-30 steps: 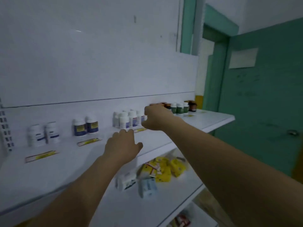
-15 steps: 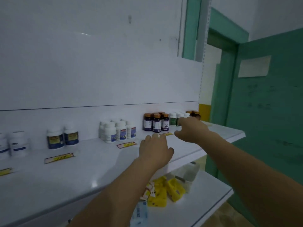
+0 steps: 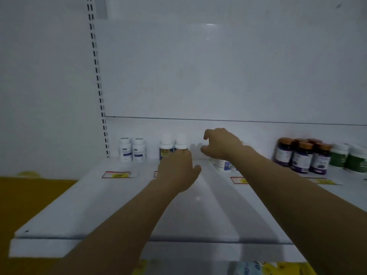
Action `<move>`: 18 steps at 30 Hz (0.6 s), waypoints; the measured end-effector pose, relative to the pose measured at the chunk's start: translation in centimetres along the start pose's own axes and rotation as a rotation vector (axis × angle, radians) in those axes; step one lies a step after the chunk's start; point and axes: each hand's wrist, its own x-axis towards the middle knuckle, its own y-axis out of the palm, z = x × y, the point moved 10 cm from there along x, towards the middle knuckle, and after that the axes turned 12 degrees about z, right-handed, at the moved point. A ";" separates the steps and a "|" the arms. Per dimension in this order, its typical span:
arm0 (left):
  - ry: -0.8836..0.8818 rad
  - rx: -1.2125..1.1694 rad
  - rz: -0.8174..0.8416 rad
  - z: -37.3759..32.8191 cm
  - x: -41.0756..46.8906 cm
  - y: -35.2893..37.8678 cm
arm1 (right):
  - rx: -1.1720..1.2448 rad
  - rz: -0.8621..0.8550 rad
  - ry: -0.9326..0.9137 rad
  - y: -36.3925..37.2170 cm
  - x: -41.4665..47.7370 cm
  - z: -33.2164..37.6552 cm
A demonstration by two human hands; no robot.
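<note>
Two yellow-labelled bottles (image 3: 165, 148) upright at the back of a white shelf (image 3: 111, 207), left hand (image 3: 177, 171) in front, fingers straight and together, tips at their bases, right hand (image 3: 221, 144) just beside, fingers apart, half-curled, holding nothing, over white jars (image 3: 219, 163), dark bottles (image 3: 301, 155) further right
</note>
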 end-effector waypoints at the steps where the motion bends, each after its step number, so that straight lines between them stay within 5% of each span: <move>1: -0.049 0.022 0.018 1.6 -0.1 0.6 | 0.009 0.002 -0.023 0.5 0.8 1.0; 7: -0.209 0.073 0.245 6.5 -1.0 6.7 | 0.003 0.027 -0.077 3.4 4.9 4.4; 18: -0.162 0.051 0.293 6.7 -1.0 8.2 | 0.067 0.028 -0.009 6.4 11.0 4.6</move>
